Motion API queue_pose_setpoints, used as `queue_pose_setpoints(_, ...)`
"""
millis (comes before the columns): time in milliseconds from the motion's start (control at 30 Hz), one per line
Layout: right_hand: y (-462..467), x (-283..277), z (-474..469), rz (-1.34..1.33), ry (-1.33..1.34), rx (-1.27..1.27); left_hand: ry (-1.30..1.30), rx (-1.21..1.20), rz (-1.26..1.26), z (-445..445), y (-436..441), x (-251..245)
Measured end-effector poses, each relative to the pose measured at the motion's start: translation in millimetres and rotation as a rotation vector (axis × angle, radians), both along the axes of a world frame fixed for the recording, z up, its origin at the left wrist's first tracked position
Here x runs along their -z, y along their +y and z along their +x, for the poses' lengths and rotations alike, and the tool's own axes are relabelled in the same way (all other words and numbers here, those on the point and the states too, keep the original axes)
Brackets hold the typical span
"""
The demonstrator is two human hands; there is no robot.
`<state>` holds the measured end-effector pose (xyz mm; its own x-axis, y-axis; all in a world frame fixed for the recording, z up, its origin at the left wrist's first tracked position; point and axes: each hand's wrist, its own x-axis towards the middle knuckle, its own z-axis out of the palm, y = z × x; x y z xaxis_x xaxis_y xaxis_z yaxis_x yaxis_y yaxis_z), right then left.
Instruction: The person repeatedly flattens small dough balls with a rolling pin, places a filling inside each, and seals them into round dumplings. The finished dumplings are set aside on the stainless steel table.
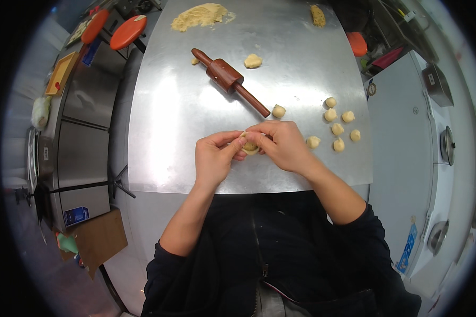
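Between my two hands is a round dough wrapper with a speckled filling showing at its open top. My left hand grips its left side, thumb pressed on the rim. On the other side, my right hand pinches the edge with thumb and forefinger; its other fingers are partly hidden. A wooden rolling pin lies slantwise beyond my hands. Close to its near handle sits a dough ball. Several more balls, such as this dough ball, stand to the right, and another dough ball is nearest my right wrist.
All this is on a steel table. Farther off lie a flattened dough lump, a large crumbly dough mass and a speckled filling log. Orange stools stand beyond the left edge. A pale cabinet flanks the right.
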<state>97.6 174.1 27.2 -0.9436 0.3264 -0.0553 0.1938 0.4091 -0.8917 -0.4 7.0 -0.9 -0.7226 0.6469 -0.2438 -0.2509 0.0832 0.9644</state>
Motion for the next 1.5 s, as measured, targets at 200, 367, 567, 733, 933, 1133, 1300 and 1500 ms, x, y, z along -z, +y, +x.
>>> queue_pose_setpoints(200, 1, 3, 1, -0.089, -0.035, 0.075, 0.165, 0.025, -0.084, 6, -1, 0)
queue_pose_setpoints(367, 1, 14, 6, -0.263, 0.034, 0.024, 0.239, 0.028, -0.094, 6, -7, 1)
queue_pose_setpoints(567, 2, 12, 12, -0.445, 0.014, -0.021, -0.309, 0.055, 0.202, 2, -9, 2)
queue_pose_setpoints(733, 3, 17, 5, 0.177, 0.359, -0.004, -0.494, 0.173, 0.382, 3, -14, 3)
queue_pose_setpoints(933, 3, 26, -9, 0.231, 0.295, -0.232, -0.419, 0.229, 0.213, 3, -3, 15)
queue_pose_setpoints(1133, -2, 23, -12, 0.072, 0.205, -0.206, -0.407, -0.031, 0.262, 19, 4, 7)
queue_pose_setpoints(1300, -10, 20, -13, 0.04, 0.265, -0.085, -0.146, -0.052, 0.262, 27, 13, -6)
queue_pose_setpoints(1500, -16, 20, -15, 0.065, 0.251, -0.022, -0.293, -0.017, 0.27, 21, 16, -7)
